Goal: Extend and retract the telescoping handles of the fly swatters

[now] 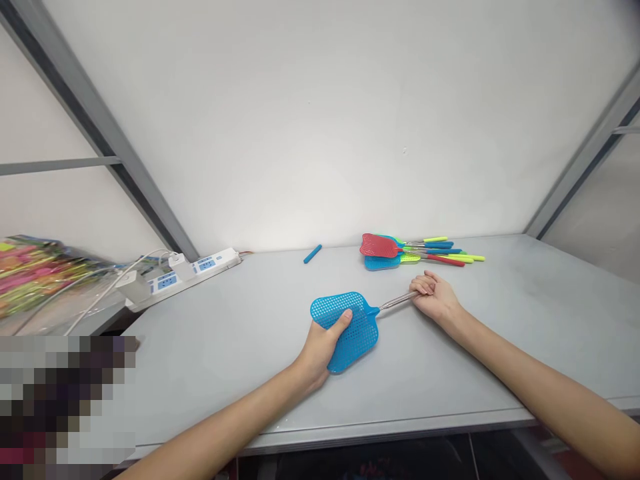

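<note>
A blue fly swatter (357, 327) lies over the grey table (240, 360) in the middle of the view. My left hand (320, 350) is closed round its mesh head, thumb on top. My right hand (435, 297) is closed round the far end of its thin metal shaft (395, 303). A short blue handle sleeve (313, 253) lies loose on the table near the back wall, apart from both hands.
A pile of several fly swatters (405, 252) in red, blue and green lies behind my right hand. A white power strip (185, 272) with plugs and cables sits at the back left. Packaged colourful goods (35, 270) lie at the far left.
</note>
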Demonstrator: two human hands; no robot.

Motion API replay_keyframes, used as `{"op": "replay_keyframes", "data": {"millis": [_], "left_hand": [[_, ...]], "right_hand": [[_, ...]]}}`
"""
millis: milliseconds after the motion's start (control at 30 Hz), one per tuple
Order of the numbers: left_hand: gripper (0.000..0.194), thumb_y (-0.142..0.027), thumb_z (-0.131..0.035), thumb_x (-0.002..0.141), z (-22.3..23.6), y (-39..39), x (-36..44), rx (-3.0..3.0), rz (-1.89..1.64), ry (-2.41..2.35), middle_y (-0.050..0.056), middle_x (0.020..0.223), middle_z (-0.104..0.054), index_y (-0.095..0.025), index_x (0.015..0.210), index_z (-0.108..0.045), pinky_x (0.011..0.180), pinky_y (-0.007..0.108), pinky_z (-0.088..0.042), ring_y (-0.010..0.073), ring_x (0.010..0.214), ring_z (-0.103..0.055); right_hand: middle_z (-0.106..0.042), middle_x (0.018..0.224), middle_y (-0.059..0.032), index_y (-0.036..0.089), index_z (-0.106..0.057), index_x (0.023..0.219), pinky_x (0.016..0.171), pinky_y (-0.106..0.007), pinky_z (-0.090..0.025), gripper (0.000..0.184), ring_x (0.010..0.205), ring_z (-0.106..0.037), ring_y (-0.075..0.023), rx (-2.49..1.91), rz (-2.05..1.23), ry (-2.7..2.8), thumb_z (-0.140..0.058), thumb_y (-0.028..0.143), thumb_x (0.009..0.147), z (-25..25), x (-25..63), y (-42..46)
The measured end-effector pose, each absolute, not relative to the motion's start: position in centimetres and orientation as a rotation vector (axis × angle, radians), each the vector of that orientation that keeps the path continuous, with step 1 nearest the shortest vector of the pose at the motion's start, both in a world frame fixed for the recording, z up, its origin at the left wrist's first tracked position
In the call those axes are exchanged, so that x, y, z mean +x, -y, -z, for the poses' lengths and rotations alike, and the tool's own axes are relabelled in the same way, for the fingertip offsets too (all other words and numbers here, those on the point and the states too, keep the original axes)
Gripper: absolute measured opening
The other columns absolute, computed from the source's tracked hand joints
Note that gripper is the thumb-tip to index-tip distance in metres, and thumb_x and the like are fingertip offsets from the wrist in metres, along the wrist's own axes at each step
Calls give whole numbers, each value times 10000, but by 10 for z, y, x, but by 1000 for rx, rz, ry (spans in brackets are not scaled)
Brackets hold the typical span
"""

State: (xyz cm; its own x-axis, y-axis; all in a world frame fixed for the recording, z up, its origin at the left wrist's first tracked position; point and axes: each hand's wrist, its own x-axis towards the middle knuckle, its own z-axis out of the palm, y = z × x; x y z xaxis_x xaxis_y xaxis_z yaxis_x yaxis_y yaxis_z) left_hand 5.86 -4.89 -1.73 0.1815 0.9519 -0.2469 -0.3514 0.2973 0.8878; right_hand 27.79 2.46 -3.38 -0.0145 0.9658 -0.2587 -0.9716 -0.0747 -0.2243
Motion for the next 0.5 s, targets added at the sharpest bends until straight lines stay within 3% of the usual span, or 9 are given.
{"op": "replay_keyframes", "data": {"millis": [500], "left_hand": [[320,-298,-587,705,19,47,55,720,-1017,-896,109,982,-623,-129,975,-563,797,380,-455,230,839,-603]], "right_hand": [[-177,370,92,208,-101,571,275,-190,-235,305,272,-189,-62,-416,-1621,-87,-272,122,809,33,280,-26]]}}
